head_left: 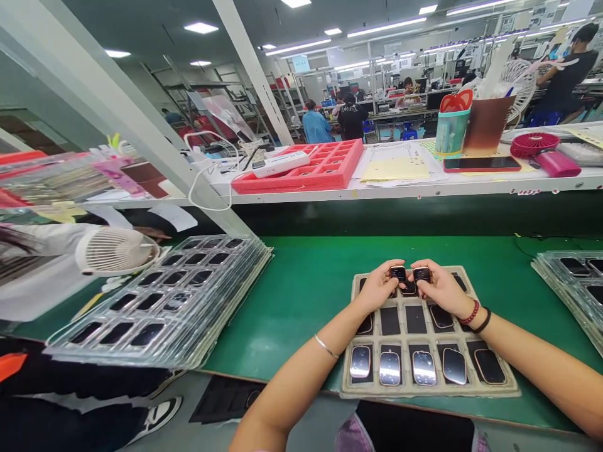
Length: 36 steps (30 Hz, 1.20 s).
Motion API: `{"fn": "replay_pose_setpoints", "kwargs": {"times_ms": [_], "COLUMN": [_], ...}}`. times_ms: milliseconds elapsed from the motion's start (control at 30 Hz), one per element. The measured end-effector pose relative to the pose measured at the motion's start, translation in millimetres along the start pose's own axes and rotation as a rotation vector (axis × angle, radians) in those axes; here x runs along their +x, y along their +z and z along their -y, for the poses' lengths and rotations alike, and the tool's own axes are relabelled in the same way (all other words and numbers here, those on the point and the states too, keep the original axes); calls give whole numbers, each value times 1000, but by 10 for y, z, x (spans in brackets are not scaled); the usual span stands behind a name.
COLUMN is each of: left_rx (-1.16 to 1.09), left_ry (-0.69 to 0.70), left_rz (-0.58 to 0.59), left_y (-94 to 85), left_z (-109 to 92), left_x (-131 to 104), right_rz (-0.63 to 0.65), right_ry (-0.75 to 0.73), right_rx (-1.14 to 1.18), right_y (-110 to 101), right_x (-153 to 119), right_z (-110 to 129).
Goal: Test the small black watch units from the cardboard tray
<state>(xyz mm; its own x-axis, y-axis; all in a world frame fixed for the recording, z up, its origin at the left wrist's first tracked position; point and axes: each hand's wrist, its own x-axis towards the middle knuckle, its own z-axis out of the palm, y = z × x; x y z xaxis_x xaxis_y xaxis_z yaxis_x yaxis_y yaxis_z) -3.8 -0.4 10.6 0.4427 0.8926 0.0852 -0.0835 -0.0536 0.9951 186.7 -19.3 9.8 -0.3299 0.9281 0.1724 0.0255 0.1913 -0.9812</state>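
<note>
Currently grasps one small watch-like device [398,273] in the fingers of the left hand [379,286] and a matching device [421,274] in those of the right hand [441,287], side by side above the far rows of the beige tray [436,392]. Probably feels light, stiff and slippery across the glossy, scratch-prone face, so best taken by the rim. Mind the seated devices [423,367] below and, well apart on the green worktop [292,301], the left stack of clear trays [198,301] and the right stack [568,285].
</note>
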Motion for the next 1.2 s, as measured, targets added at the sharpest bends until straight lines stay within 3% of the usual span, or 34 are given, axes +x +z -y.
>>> {"fn": "replay_pose_setpoints", "kwargs": {"times_ms": [1200], "left_rx": [14], "left_ry": [15], "left_rz": [2], "left_y": [4], "left_z": [-33], "left_x": [-9], "right_rz": [14], "right_ry": [-51], "right_rx": [-97], "right_y": [13], "right_x": [-7], "right_z": [30]}}
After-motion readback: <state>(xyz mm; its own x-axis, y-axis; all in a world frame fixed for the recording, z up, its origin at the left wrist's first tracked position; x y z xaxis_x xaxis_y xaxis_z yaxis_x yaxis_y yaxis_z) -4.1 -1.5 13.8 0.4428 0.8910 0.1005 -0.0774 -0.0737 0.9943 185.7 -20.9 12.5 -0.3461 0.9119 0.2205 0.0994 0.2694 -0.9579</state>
